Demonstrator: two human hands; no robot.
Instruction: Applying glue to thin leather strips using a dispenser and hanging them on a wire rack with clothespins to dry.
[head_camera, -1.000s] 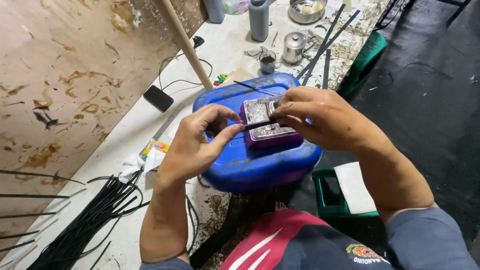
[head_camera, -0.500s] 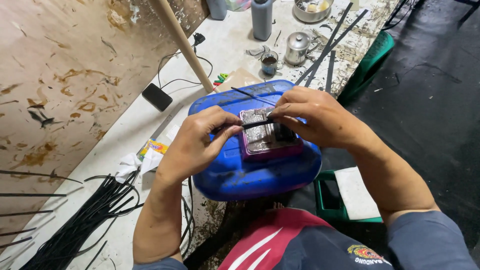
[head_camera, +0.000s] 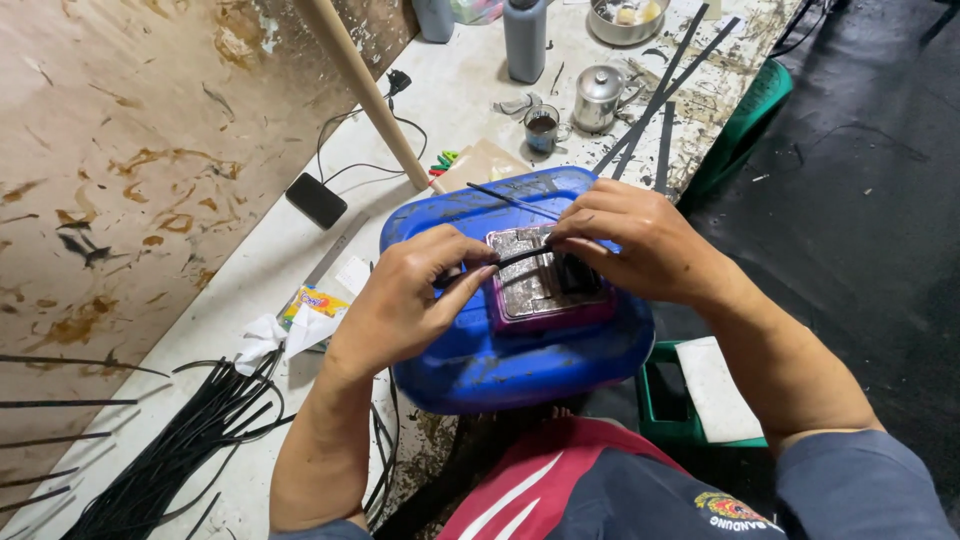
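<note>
Head view, only one: compared with a second ago nothing big moved. My left hand (head_camera: 415, 300) sits slightly lower on the blue drum (head_camera: 470, 365) and the black strip (head_camera: 505, 262) now lies flatter across the tray; my right hand (head_camera: 640, 245) stays parked over the tray's far end. My read: I'm mid-work on the strip, holding position and fine-adjusting, not repositioning. Grip state: left thumb and forefinger pinched together on the near end of the strip; right fingers curled closed on the other end, though the exact contact is hidden under my knuckles. The strip is thin, flat, matte black, looks like flexible rubber or plastic, and spans between both hands just above the tray. The tray (head_camera: 540, 290) is a shallow rectangle with a magenta rim and a dull, crinkled silvery inside, like foil or solidified metal; it rests on top of the drum. The drum is smooth glossy blue plastic with rounded edges, lying on its side. A second thin black strip rests on the drum beyond my right hand. Left of me there's a loose bundle of black strips (head_camera: 170, 450) on the stained white bench (head_camera: 260, 270), a wooden pole (head_camera: 365, 90) leaning, a small steel kettle (head_camera: 600, 97) and a glass of dark liquid (head_camera: 541, 127) further back.
</note>
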